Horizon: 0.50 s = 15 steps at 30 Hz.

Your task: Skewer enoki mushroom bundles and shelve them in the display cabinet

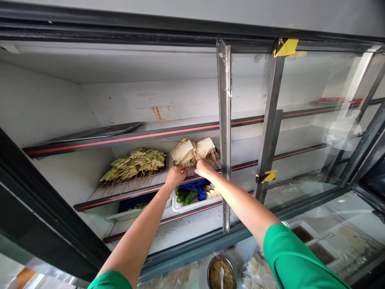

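Both my hands reach into an open display cabinet, to the middle shelf. Skewered enoki mushrooms [183, 152] lie there in two white bundles, their thin sticks pointing toward me. My left hand [177, 176] is closed at the front left of the bundles, fingertips by the shelf edge. Closer to the sticks, my right hand [203, 167] has its fingers bent together at the front of the right bundle. Whether each hand pinches sticks or a tray rim is too small to see. Left of them, a tray heaped with pale green vegetable skewers [135, 164] rests on the same shelf.
Below stands a white bin [177, 208] with green peppers [186, 197], a blue cloth [198, 188] and pale pieces. A metal door frame [225, 132] rises right beside my right forearm. A dark flat tray [99, 131] lies above; a bowl with a spoon [221, 275] sits below.
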Tool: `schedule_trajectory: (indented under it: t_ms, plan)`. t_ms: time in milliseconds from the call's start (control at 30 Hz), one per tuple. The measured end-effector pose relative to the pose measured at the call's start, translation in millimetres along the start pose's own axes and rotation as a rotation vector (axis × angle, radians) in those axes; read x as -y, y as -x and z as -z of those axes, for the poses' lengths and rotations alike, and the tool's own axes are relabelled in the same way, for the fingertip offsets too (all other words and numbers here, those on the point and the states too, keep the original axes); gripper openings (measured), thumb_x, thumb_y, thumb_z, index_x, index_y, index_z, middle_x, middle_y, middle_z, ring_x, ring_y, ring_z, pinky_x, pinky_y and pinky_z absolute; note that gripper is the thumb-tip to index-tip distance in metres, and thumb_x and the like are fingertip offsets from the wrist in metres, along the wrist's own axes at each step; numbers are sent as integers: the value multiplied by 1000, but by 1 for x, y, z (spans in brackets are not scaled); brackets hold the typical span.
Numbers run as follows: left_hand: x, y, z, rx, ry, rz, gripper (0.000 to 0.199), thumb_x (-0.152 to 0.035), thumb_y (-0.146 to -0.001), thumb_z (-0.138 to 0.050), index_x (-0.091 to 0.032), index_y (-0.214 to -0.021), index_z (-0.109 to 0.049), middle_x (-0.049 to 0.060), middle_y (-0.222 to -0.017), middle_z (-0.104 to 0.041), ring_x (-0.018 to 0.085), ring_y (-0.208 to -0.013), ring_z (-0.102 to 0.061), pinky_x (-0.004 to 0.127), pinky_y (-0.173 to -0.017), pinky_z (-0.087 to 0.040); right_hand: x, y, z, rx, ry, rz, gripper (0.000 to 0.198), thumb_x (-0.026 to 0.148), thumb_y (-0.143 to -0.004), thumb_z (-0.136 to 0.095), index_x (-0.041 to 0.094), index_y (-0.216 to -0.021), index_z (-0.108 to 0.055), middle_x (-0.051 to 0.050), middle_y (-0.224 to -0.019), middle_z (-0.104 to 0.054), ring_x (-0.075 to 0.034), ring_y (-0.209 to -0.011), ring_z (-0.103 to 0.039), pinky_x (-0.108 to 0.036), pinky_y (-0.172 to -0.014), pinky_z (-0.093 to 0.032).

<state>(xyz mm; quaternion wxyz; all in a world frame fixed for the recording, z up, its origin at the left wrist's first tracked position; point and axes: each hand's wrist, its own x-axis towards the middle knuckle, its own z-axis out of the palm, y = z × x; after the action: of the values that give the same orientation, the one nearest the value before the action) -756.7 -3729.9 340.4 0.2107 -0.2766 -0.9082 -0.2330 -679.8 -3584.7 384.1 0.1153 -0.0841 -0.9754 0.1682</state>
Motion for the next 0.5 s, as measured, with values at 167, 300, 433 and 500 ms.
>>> schedule_trajectory:
  t_ms: [167,300,433,500]
  plan:
    - [-4,14,0,-115,16,-8,31,-31,-81,-44,-19,-90,-71,7,-91,-71,21,-87,-64,26,-79,-47,-49,60,9,-228,70,33,42,40,-93,-32,18,-82,-66,-10,-82,-69,-21,-82,-64,-26,-65,-42]
    - [-2,18,17,-269,20,-6,36,-25,-84,-38,-15,-108,-63,10,-114,-63,22,-109,-54,32,-96,-39,-99,85,6,-306,176,-136,40,43,-91,-36,18,-77,-64,-8,-76,-68,-20,-75,-64,-24,-58,-39]
    - [10,-23,50,-490,67,300,42,-26,-81,-48,-13,-121,-50,16,-124,-54,27,-117,-47,40,-99,-35,-119,80,-1,-239,187,-147,41,47,-90,-38,18,-77,-63,-8,-78,-68,-21,-77,-64,-25,-58,-39]
    - [15,-54,64,-485,93,398,55,-32,-76,-57,-5,-123,-45,23,-115,-57,33,-109,-52,45,-91,-41,-120,77,-3,-216,169,-129,39,47,-89,-40,18,-79,-63,-8,-80,-68,-21,-79,-64,-25,-59,-39]
